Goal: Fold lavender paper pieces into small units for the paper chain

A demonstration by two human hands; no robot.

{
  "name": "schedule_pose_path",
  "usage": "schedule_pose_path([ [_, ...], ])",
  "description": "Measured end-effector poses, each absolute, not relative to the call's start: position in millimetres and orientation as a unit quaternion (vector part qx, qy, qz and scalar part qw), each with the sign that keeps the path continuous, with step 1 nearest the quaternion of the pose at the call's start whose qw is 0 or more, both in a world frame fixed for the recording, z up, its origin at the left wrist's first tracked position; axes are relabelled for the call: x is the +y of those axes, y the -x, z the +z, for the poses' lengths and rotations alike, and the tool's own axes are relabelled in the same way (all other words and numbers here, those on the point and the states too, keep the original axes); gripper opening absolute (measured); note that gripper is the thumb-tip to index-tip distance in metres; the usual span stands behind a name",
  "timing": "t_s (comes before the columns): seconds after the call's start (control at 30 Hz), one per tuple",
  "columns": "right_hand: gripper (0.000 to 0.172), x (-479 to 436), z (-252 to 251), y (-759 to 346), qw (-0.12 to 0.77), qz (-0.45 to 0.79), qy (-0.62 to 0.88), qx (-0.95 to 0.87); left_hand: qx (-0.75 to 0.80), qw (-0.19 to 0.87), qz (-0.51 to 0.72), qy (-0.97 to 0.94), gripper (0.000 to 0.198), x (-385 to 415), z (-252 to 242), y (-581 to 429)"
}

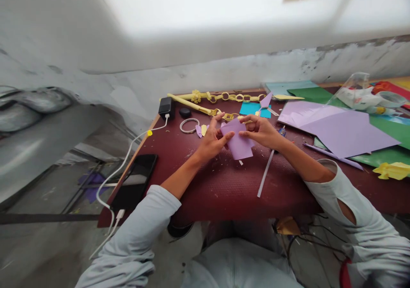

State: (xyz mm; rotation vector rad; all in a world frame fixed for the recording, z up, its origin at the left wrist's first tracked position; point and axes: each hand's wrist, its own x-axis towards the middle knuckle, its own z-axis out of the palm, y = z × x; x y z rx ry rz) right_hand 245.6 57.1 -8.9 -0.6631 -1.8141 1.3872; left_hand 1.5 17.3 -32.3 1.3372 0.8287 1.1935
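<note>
Folding a small purple paper with both my hands over the dark red table.

My left hand point(213, 139) pinches the left edge of the purple paper point(238, 145), thumb on top; my right hand point(261, 130) grips its upper right corner, fingers closed on it; the sheet sits just above the table point(224, 185), mid-fold by my reckoning; the next move likely needs the edges lined up and a firm crease pressed; a yellow paper chain point(224, 98) lies just beyond my fingers, a tape ring point(188, 125) and scraps to the left, a white paper strip point(265, 174) under my right wrist; large purple and green sheets point(339, 127) crowd the right; a phone point(136, 181) on its cable rests at the left edge, well apart.
</note>
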Motion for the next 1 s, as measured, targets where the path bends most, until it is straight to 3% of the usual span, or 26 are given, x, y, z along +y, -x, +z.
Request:
schedule_pose_path([
  [0.07,0.048,57.9,-8.3,-245.9,0.381,0.512,0.272,-0.72,0.36,0.56,0.499,-0.554,0.105,16.2,-31.1,-0.9],
  [0.2,0.056,60.0,-7.8,-248.4,0.404,0.416,0.299,-0.758,0.347,0.617,0.478,-0.521,0.086,14.4,-29.5,0.4],
  [0.33,0.056,60.4,-9.9,-248.6,0.388,0.434,0.297,-0.757,0.333,0.633,0.456,-0.53,0.067,14.1,-30.9,1.8],
  [0.57,0.061,57.5,-6.4,-246.9,0.393,0.444,0.301,-0.747,0.348,0.628,0.417,-0.556,0.068,9.8,-31.2,2.6],
  [1.0,0.06,58.3,-9.8,-249.0,0.347,0.495,0.319,-0.73,0.374,0.548,0.502,-0.555,0.055,16.7,-29.9,5.0],
])
